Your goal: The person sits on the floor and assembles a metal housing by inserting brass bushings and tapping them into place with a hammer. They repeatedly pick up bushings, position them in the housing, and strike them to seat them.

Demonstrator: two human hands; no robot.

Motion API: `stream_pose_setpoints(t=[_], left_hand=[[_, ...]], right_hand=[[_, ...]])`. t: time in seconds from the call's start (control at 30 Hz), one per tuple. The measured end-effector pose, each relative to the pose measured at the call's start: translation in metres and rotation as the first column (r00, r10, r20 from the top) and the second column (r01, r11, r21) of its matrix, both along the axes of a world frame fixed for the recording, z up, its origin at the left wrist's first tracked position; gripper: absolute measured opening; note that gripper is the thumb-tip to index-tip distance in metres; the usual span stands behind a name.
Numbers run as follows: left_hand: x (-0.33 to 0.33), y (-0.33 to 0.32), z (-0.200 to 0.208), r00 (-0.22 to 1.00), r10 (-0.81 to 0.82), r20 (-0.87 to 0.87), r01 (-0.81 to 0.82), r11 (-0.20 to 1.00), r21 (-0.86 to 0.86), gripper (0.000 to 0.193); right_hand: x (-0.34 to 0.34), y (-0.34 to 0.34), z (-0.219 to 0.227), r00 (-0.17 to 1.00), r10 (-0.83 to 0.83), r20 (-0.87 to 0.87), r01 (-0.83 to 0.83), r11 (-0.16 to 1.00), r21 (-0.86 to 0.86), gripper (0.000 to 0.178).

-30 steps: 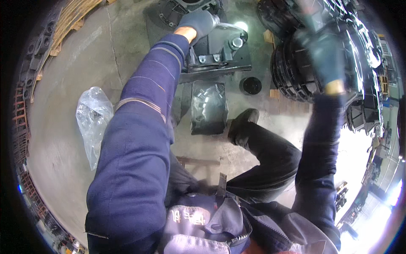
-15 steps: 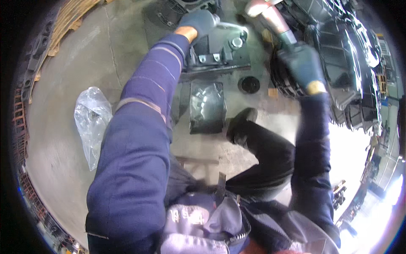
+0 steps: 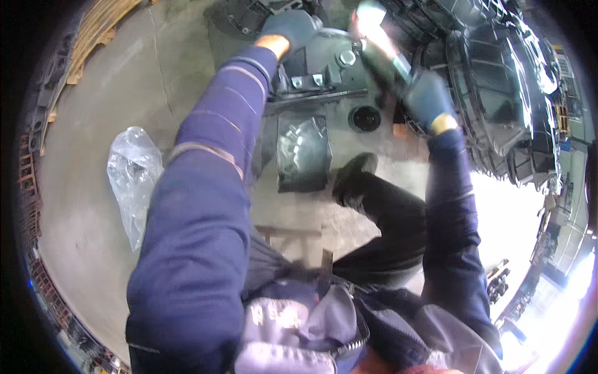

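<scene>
My gloved left hand (image 3: 291, 29) is closed around a shiny wrench (image 3: 334, 32) that points right across a dark metal assembly (image 3: 314, 65). A bright round bolt or cap (image 3: 346, 58) stands on that assembly, just below the wrench's far end. In my gloved right hand (image 3: 427, 98), closed on its handle, is a hammer (image 3: 387, 45). Its head is smeared by motion and glare, up beside the wrench's far end; whether the two touch I cannot tell. A shiny dark rectangular piece (image 3: 304, 154) lies on the floor below the assembly, with a black round piece (image 3: 365, 118) to its right.
Large ribbed black parts (image 3: 498, 93) are heaped close to my right arm. A clear plastic bag (image 3: 132, 181) lies on the floor left of my left arm. Wooden pallet boards (image 3: 99, 34) edge the far left. My legs (image 3: 386, 230) are spread below the assembly.
My right hand has swung the hammer left and slightly down, bringing its head closer to the wrench's end. The left hand stays nearly in place, still holding the wrench.
</scene>
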State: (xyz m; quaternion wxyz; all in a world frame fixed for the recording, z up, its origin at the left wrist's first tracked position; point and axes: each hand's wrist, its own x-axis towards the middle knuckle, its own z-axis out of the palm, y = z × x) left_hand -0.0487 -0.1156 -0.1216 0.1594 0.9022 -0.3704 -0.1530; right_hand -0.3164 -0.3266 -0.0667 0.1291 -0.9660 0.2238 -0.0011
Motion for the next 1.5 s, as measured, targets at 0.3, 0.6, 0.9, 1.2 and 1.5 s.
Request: stream_pose_setpoints(t=[0.3, 0.6, 0.9, 1.2, 1.5], left_hand=[[-0.002, 0.000, -0.001, 0.999, 0.031, -0.011, -0.031, 0.999, -0.005, 0.053], [-0.008, -0.004, -0.001, 0.995, -0.019, 0.095, 0.019, 1.000, 0.006, 0.053], [-0.007, -0.005, -0.009, 0.998, 0.048, 0.038, -0.048, 0.999, -0.016, 0.053], [-0.014, -0.005, 0.000, 0.996, 0.058, 0.067, -0.058, 0.998, -0.014, 0.055], [-0.007, -0.006, -0.005, 0.997, 0.062, 0.047, -0.062, 0.998, 0.011, 0.053]], right_hand=[[0.012, 0.038, 0.064, 0.685, 0.118, 0.719, 0.079, 0.969, -0.234, 0.017], [-0.009, -0.023, 0.033, 0.971, 0.153, 0.186, -0.152, 0.988, -0.019, 0.039], [0.009, 0.058, 0.030, 0.834, -0.233, 0.501, 0.224, 0.971, 0.079, 0.025], [-0.094, 0.098, -0.106, 0.847, -0.519, -0.115, 0.347, 0.376, 0.859, 0.014], [-0.183, 0.208, -0.355, 0.877, -0.169, -0.450, 0.293, 0.930, 0.221, 0.033]])
